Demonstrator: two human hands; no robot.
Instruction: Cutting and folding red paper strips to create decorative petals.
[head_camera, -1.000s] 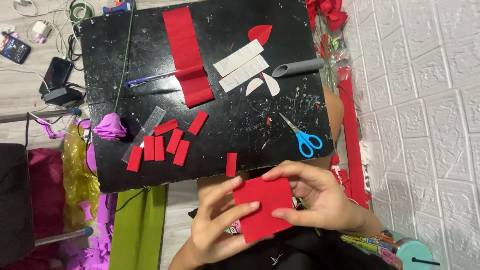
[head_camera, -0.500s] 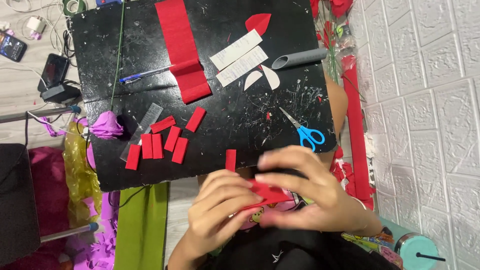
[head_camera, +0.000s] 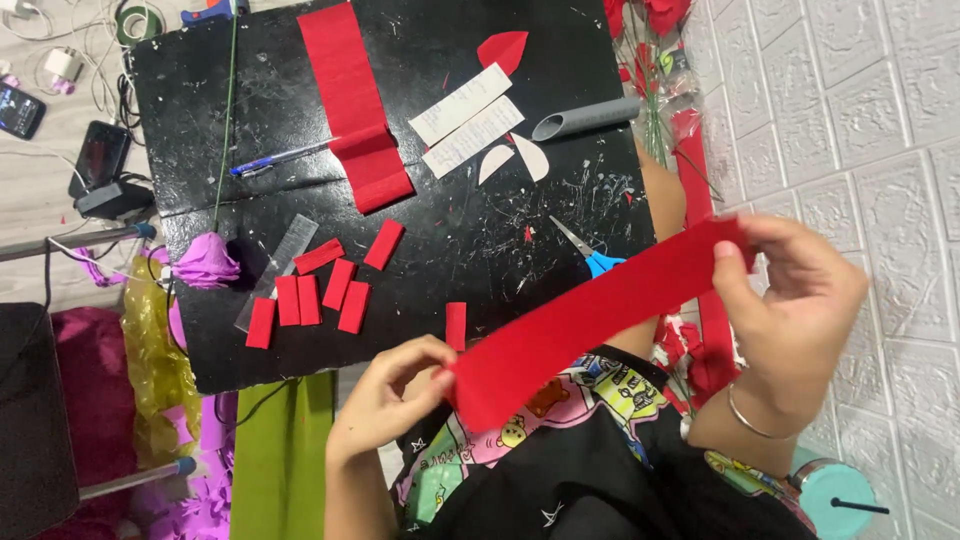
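Left hand: the left hand (head_camera: 385, 390) is being kept pinched on the lower end of the red crepe strip (head_camera: 590, 315), thumb and fingers closed together on the paper.
Right hand: the right hand (head_camera: 795, 300) is being kept clamped on the upper end of the same strip, at about 2 o'clock from the left hand.
Strip position: the strip is being held taut in the air, slanting from 8 o'clock to 2 o'clock, above the near edge of the black board (head_camera: 420, 250) and partly over the blue-handled scissors (head_camera: 590, 255).
Risk, tearing: the thin paper is judged likely to rip near a pinch if it is being pulled too hard.
Risk, uneven stretch: one edge could be left wavy if the pull is being applied off-line.
Risk, slipping: an end could be lost from the fingertips, since only a narrow margin is being gripped.
Materials: the strip is looking matte, finely creased and flat-edged; the board is looking hard, dark and scratched with pale marks.
Shapes nearby: small red rectangles (head_camera: 320, 295) are lying at 10 o'clock from the left hand, beside a clear ruler (head_camera: 275, 270); a grey tube (head_camera: 585, 118) is lying at 12 o'clock.
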